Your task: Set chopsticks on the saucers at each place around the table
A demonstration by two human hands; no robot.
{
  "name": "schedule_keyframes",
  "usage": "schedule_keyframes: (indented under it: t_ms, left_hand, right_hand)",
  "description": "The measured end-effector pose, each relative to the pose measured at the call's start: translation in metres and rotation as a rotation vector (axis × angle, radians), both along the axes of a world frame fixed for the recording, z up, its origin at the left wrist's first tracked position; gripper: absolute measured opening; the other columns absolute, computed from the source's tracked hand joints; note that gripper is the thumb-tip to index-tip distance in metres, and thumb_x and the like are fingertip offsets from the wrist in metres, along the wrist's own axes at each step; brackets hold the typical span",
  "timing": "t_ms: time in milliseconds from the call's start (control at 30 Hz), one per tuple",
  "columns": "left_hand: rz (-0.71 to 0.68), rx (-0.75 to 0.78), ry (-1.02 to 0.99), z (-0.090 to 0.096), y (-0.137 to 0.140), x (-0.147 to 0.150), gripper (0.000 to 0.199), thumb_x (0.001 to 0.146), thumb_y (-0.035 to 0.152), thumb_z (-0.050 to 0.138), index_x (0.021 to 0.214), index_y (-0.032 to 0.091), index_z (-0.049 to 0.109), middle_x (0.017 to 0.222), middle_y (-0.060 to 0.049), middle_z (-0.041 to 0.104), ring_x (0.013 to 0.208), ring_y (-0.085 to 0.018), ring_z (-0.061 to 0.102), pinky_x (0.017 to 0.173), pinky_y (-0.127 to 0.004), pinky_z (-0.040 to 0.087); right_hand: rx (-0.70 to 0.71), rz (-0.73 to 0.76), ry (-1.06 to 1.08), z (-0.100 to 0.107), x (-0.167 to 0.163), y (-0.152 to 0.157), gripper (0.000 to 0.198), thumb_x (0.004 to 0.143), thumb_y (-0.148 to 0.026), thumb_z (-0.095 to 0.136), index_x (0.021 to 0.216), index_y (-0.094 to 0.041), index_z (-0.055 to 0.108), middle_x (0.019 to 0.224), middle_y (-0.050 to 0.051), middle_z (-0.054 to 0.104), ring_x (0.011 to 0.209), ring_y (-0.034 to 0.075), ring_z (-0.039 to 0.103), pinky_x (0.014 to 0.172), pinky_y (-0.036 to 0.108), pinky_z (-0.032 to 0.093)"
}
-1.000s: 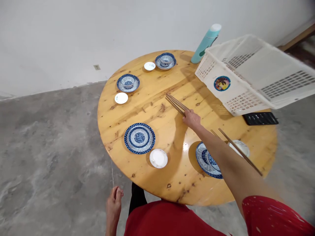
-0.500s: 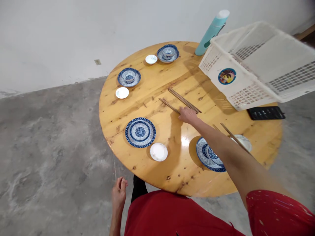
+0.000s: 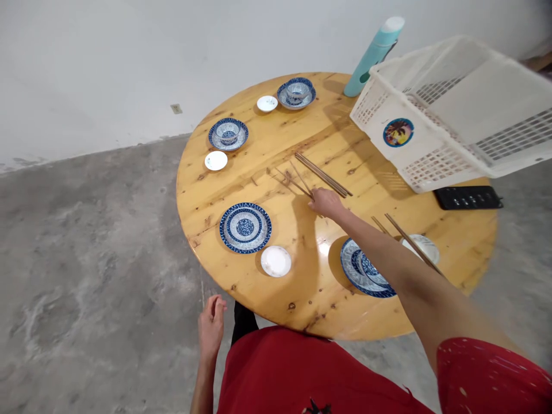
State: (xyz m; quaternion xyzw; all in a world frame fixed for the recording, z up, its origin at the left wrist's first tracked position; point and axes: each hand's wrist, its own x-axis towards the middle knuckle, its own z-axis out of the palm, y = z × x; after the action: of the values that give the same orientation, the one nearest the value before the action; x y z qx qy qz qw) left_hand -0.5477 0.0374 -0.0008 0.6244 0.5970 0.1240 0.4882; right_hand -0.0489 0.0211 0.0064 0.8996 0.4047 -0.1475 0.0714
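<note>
My right hand reaches over the round wooden table and is closed on a pair of chopsticks, their tips spread apart toward the far left. Just beyond the hand lie several more chopsticks, side by side on the wood. Off the near edge, my left hand hangs with its fingers loosely curled and nothing visible in it. Nearest to me on the left sits a blue-patterned plate with a small white dish beside it. Under my right forearm, a blue-patterned plate with a bowl is partly hidden.
Two blue-patterned plates with glass bowls and white dishes stand along the far left edge. A white basket, a turquoise flask and a black tray-like item occupy the right. Chopsticks rest across a white dish.
The chopsticks in my right hand have lifted and fanned apart, where before they lay together near the table. The view has shifted slightly; my left hand stays at my side.
</note>
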Motion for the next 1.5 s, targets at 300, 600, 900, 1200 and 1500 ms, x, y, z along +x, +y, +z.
schedule_keyframes:
  t_ms: [300, 600, 900, 1200, 1500]
  left_hand:
    - [-0.265, 0.284, -0.068, 0.047, 0.025, 0.084, 0.027, 0.098, 0.042, 0.047, 0.103, 0.023, 0.066, 0.093, -0.005, 0.076, 0.088, -0.021, 0.073, 0.080, -0.031, 0.053]
    - [-0.494, 0.257, -0.167, 0.040, -0.008, 0.116, 0.020, 0.101, 0.031, 0.047, 0.103, 0.022, 0.065, 0.094, -0.005, 0.075, 0.083, -0.018, 0.070, 0.078, -0.028, 0.051]
    - [-0.483, 0.140, -0.120, 0.027, -0.014, 0.106, 0.017, 0.100, 0.028, 0.049, 0.101, 0.022, 0.065, 0.089, -0.002, 0.073, 0.083, -0.017, 0.068, 0.072, -0.026, 0.048]
    - [-0.486, -0.080, -0.335, 0.032, -0.021, 0.124, 0.027, 0.101, 0.043, 0.046, 0.098, 0.021, 0.062, 0.088, -0.003, 0.070, 0.075, -0.016, 0.066, 0.073, -0.027, 0.049]
    - [-0.431, -0.295, -0.336, 0.017, -0.033, 0.088, 0.037, 0.096, 0.049, 0.046, 0.076, 0.019, 0.056, 0.062, 0.002, 0.055, 0.050, -0.011, 0.049, 0.053, -0.024, 0.038]
  right_hand:
    - [0.709, -0.114, 0.247, 0.008, -0.028, -0.035, 0.018, 0.084, -0.026, 0.058, 0.093, -0.014, 0.069, 0.079, 0.011, 0.072, 0.074, 0.027, 0.069, 0.071, 0.034, 0.050]
    - [0.718, -0.019, 0.178, -0.024, -0.072, -0.067, 0.021, 0.089, -0.025, 0.055, 0.098, -0.014, 0.070, 0.094, 0.015, 0.074, 0.082, 0.026, 0.071, 0.081, 0.037, 0.054]
    - [0.841, -0.275, 0.335, -0.015, -0.087, -0.064, 0.016, 0.089, -0.031, 0.065, 0.084, -0.016, 0.068, 0.077, 0.011, 0.070, 0.078, 0.027, 0.069, 0.081, 0.042, 0.058]
    - [0.951, -0.660, 1.427, 0.034, -0.208, -0.084, 0.052, 0.057, -0.059, 0.095, 0.078, -0.015, 0.074, 0.068, 0.007, 0.071, 0.058, 0.017, 0.066, 0.057, 0.028, 0.059]
    - [1.021, -0.872, 1.464, 0.005, -0.201, -0.079, 0.049, 0.045, -0.047, 0.100, 0.065, -0.015, 0.069, 0.059, 0.000, 0.061, 0.051, 0.008, 0.053, 0.044, 0.019, 0.041]
